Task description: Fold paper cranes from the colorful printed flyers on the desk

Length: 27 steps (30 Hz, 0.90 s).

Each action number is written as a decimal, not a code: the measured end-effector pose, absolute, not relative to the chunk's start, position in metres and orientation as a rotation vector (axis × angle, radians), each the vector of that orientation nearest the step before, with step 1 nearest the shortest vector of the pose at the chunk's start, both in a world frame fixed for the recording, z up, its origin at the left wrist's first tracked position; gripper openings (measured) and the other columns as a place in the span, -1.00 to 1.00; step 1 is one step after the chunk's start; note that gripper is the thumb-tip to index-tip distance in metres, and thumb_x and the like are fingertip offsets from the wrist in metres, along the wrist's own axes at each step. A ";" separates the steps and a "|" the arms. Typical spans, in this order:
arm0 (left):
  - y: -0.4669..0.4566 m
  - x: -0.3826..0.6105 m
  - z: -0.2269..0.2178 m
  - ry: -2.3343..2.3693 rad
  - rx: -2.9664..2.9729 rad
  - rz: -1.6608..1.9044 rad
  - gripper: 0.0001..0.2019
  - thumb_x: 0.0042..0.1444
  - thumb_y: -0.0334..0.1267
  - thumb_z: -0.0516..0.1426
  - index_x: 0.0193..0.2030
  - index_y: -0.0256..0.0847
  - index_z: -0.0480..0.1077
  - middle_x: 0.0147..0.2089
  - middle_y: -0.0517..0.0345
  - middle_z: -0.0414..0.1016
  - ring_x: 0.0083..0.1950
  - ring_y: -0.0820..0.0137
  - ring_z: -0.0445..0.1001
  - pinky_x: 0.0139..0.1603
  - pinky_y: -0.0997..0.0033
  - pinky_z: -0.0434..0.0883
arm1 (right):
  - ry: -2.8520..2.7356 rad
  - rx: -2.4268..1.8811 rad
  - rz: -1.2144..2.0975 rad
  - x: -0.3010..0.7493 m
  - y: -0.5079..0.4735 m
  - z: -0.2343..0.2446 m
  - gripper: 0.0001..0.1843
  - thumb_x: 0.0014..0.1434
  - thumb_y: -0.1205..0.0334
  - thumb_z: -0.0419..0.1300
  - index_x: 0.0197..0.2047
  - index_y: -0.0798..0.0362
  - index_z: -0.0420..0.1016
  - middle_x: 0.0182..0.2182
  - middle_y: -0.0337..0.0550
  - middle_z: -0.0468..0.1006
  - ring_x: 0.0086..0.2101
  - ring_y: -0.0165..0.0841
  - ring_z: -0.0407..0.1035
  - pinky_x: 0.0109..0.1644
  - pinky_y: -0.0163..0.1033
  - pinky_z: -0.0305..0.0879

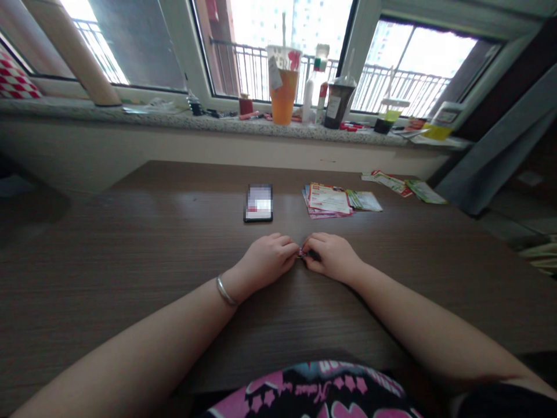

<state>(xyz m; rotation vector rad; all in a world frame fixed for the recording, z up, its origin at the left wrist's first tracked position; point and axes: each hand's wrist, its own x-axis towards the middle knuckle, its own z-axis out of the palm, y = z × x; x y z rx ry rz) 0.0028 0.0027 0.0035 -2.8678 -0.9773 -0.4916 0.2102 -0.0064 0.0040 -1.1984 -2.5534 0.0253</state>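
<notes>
Bare left hand (270, 259) and bare right hand (334, 257), as I see them, pinch 1 tiny pinkish piece (300, 253), material unclear, at the person's 12 o'clock, probably for steadiness; beyond it, at 11 o'clock, lies a black-edged rectangular phone (258, 203), seemingly for easy viewing.

The brown, wood-grain tabletop (143, 249) carries a dark-edged phone (258, 203). Just right of the phone lies an overlapping stack of printed cards (328, 198); farther right of it, loose green-and-red cards (425, 191) lie spread.
</notes>
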 end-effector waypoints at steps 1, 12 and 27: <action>0.002 0.003 0.004 -0.978 -2.878 -0.504 -0.83 0.25 -0.27 0.03 -0.23 -0.22 0.44 -0.28 0.08 0.46 -0.22 0.32 0.40 -0.21 0.36 0.37 | -2.535 -1.200 0.044 0.210 -0.006 0.004 -0.90 0.14 0.25 0.15 -0.25 0.02 0.46 -0.26 -0.13 0.55 -0.22 -0.30 0.40 -0.16 -0.26 0.25; 0.004 0.003 0.004 -0.962 -2.906 -0.516 -0.84 0.27 -0.30 0.03 -0.24 -0.22 0.43 -0.27 0.10 0.47 -0.23 0.33 0.40 -0.19 0.37 0.35 | -2.488 -1.171 0.142 0.208 -0.008 0.005 -0.93 0.13 0.27 0.15 -0.28 0.03 0.41 -0.33 -0.17 0.50 -0.28 -0.34 0.36 -0.21 -0.29 0.21; 0.000 0.002 0.008 -0.943 -2.822 -0.442 -0.84 0.24 -0.30 0.04 -0.32 -0.18 0.43 -0.36 0.15 0.46 -0.32 0.35 0.41 -0.34 0.38 0.23 | -2.548 -1.179 0.116 0.208 -0.010 0.003 -0.86 0.19 0.16 0.14 -0.35 0.03 0.37 -0.43 -0.23 0.45 -0.41 -0.39 0.30 -0.35 -0.31 0.04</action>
